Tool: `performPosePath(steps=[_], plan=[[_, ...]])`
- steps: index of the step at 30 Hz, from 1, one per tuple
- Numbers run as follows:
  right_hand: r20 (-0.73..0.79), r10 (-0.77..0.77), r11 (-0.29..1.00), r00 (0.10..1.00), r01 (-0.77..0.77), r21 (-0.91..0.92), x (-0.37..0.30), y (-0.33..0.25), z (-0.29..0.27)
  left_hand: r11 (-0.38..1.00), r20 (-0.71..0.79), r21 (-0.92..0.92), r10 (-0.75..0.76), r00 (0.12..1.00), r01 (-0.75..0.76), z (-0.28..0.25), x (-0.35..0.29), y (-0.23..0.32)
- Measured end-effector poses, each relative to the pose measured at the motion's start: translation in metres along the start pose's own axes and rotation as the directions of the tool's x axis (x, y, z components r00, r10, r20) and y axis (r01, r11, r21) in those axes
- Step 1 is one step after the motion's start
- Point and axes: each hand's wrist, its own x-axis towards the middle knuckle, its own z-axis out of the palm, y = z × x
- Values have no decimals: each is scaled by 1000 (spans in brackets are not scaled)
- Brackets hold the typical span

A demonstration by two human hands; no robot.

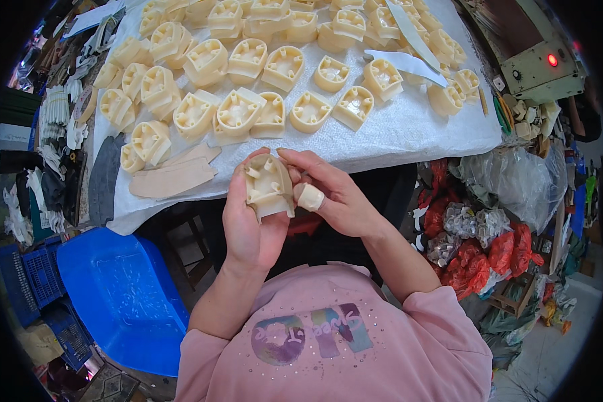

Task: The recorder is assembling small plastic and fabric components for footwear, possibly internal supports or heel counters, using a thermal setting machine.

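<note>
Over my lap, just off the table's front edge, my left hand (249, 231) holds a cream moulded plastic part (269, 179). The part is a hollow, rounded cup with posts inside, its open side turned up toward me. My left fingers wrap round its left side and underneath. My right hand (335, 191) is closed at the part's right edge, index finger at the top and the other fingers curled beside it. A beige wrap (310, 197) covers the right thumb. Whether something small is pinched in the right fingers is hidden.
Many similar cream parts (310, 111) crowd the white-covered table (409, 137). Tan strips (174, 173) and a dark grey piece (106, 181) lie at its left edge, a pale blade-shaped strip (414, 35) at back right. A blue tub (124, 295) stands left; red bags (472, 264) lie right.
</note>
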Motion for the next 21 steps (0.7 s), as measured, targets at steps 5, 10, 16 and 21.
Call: performPosePath(steps=[5, 10, 16, 21], plan=[[44, -85, 967, 995, 93, -237, 5, -11, -11, 1000, -100, 9, -3, 995, 4, 6, -3, 4], [68, -53, 979, 996, 66, -191, 6, -13, -13, 999, -78, 35, 6, 997, -4, 10, -4, 1], [34, 35, 999, 999, -34, -25, 3, -7, -6, 999, -47, 43, 35, 998, -33, 9, -3, -2], [8, 27, 995, 1000, -26, -94, 5, -5, -2, 986, -68, 110, 136, 988, -128, 7, -3, -7]])
